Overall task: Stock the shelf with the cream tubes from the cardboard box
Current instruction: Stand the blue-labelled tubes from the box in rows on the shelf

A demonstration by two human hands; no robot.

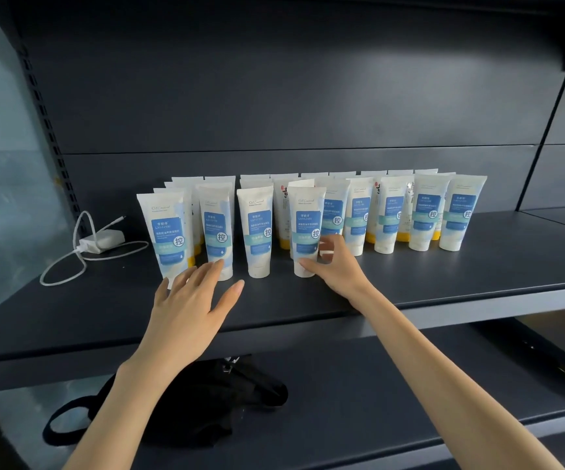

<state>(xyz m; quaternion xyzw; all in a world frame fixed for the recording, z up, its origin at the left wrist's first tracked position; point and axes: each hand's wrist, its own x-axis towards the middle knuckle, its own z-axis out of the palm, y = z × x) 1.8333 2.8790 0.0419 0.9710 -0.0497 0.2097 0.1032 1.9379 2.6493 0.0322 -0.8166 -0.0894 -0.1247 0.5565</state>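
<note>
Many cream tubes (423, 215) are packed beyond both hands; front tube (306, 228) is gripped by right hand (337, 268), left hand (189, 300) spread wide; charger (105, 240) further left, black bag (193, 398) below.

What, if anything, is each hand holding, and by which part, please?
The right hand pinches a cream tube at its lower end by the cap; the left hand holds nothing.

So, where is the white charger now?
Head view: the white charger lies on the dark metal shelf, left of the leftmost white cream tube.
</note>
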